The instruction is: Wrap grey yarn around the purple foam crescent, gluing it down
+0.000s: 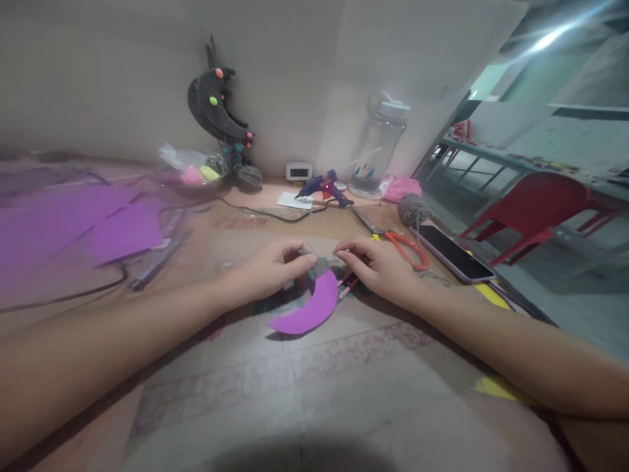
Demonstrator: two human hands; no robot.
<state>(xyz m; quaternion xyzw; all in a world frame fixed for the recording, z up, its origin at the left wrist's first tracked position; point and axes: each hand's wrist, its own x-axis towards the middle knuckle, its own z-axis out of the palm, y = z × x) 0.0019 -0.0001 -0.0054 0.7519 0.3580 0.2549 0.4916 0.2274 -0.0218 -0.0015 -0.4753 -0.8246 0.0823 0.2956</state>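
A purple paper crescent [314,305] lies slanted over the table, its upper tip wrapped in grey yarn [321,265]. My left hand [282,265] pinches that wrapped tip between thumb and fingers. Just right of it, my right hand [371,265] is closed in a pinch; whatever its fingertips hold is too fine to make out. Between the crescent and my right hand, a small pinkish tool [346,287] shows in part on the table. A ball of grey yarn [415,210] rests beyond my right hand.
Orange-handled scissors [407,250] and a phone [452,252] lie at the right. Behind my hands are a blue glue gun [327,188], a small clock [299,172] and a clear bottle [378,151]. Purple sheets [125,229] cover the left; a dark decorated crescent [211,105] stands by the wall.
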